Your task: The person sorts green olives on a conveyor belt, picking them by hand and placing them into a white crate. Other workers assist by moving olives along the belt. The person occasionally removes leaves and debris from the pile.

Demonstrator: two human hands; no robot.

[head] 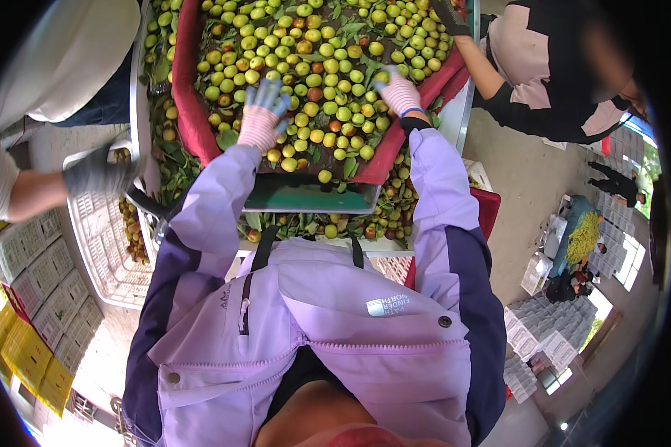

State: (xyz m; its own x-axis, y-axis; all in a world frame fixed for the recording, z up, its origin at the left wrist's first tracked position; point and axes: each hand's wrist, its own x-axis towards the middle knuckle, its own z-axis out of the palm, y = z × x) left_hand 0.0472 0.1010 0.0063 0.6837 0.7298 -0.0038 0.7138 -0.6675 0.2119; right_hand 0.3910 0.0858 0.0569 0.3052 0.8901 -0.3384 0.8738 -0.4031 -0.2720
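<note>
A sorting table in front of me carries a loose layer of green and reddish jujubes (330, 81) with leaves among them. My left hand (261, 117), in a striped pink knit glove with blue-grey fingers, rests over the jujubes at the left. Its fingers are spread and nothing shows in them. At the right, my right hand (401, 94) wears a matching glove and reaches in beside the red cloth border (388, 153). Its fingertips are blurred next to a green jujube (380, 77); whether they grip it cannot be told.
A green chute lip (307, 194) faces my waist, above a trough of leaves and jujubes (397, 195). Co-workers' gloved hands work at left (98, 172) and upper right (452, 18). A white plastic crate (92, 240) stands left; stacked crates (548, 327) stand farther off right.
</note>
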